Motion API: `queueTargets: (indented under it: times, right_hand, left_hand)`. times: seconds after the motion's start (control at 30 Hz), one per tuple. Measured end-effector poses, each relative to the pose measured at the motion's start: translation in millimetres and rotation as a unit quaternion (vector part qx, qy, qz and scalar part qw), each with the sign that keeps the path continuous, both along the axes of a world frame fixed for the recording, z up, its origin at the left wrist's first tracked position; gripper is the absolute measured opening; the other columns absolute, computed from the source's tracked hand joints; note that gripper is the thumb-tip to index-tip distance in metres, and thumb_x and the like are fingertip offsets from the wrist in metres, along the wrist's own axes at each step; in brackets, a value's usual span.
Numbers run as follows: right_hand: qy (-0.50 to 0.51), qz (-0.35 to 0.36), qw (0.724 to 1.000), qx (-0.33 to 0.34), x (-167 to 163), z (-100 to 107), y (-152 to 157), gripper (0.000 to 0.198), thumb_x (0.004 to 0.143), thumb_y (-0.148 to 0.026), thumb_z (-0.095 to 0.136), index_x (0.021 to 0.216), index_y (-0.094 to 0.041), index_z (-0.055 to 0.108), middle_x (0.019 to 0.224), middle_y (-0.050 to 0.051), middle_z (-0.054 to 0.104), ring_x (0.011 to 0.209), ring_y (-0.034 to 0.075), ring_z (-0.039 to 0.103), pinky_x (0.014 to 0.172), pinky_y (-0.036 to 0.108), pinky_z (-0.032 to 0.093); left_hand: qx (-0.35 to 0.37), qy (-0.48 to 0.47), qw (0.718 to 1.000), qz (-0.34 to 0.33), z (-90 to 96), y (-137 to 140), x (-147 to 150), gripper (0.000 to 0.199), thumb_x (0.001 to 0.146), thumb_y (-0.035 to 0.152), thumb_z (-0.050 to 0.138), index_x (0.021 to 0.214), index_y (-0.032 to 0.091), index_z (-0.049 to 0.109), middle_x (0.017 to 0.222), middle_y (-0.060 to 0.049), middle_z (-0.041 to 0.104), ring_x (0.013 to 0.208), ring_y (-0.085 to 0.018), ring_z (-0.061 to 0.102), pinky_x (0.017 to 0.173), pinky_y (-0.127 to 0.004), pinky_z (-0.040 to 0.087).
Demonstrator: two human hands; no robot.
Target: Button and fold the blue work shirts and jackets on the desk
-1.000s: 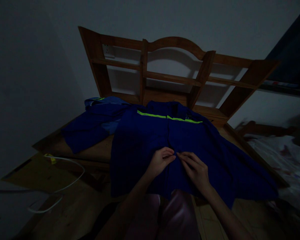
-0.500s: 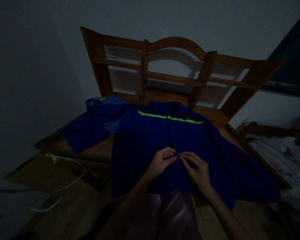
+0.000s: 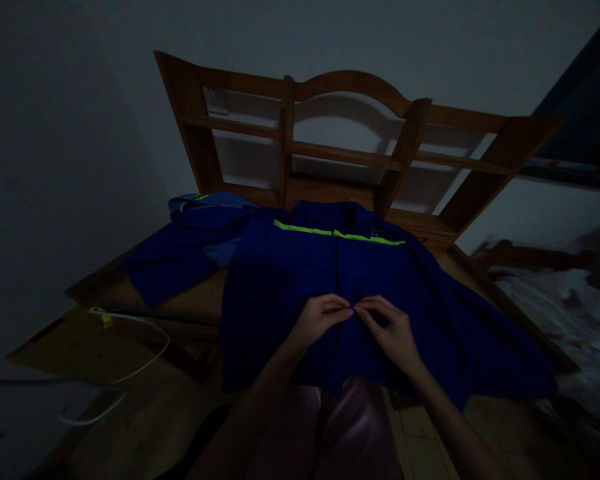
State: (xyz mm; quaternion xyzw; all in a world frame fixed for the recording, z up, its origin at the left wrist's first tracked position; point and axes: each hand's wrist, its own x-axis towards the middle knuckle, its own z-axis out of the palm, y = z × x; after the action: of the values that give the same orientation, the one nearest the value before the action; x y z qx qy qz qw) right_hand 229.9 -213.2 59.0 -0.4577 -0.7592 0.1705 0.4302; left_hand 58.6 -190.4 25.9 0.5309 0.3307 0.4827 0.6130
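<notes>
A dark blue work jacket (image 3: 290, 267) with yellow-green strips across its chest lies spread on a wooden desk (image 3: 200, 293), collar toward the back. At the middle of its front opening, my left hand (image 3: 323, 319) pinches the cloth between thumb and fingers. Just beside it, my right hand (image 3: 387, 327) pinches the other side of the same front edge, the fingertips of both hands nearly touching. Whether a button lies between the fingertips is too dark to make out. One jacket sleeve stretches over the desk's right side.
Another blue garment (image 3: 195, 240) with lighter patches lies at the desk's left. A wooden shelf frame (image 3: 347, 153) rises behind. A white cable (image 3: 150, 323) loops at the lower left. Whitish cloth or plastic (image 3: 565, 307) is heaped at the right.
My left fingers have closed together on the cloth, and the two hands' fingertips have come closer. The jacket lies as before; the view has shifted slightly.
</notes>
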Motion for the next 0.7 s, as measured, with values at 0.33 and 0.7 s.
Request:
queueTargets:
  times: [0.33,0.7]
  right_hand:
    - [-0.022,-0.004,0.998,0.06,2,-4,-6,0.011,0.085,-0.023,0.055,0.092,-0.022,0.063,0.093,0.004,0.063,0.086,0.016,0.06,0.079,0.029,0.049]
    - [-0.016,0.012,0.995,0.097,1,-9,-8,0.02,0.085,-0.018,0.054,0.099,-0.025,0.065,0.099,0.004,0.064,0.091,0.018,0.061,0.083,0.033,0.051]
  left_hand:
    - [-0.002,-0.012,1.0,0.014,-4.5,1,1,0.029,0.068,0.034,0.072,0.089,0.014,0.065,0.088,-0.007,0.067,0.085,-0.019,0.062,0.08,-0.029,0.045]
    - [-0.018,-0.038,0.999,-0.019,2.5,0,-2,0.033,0.065,0.034,0.075,0.089,0.013,0.065,0.088,-0.007,0.066,0.085,-0.018,0.061,0.081,-0.028,0.044]
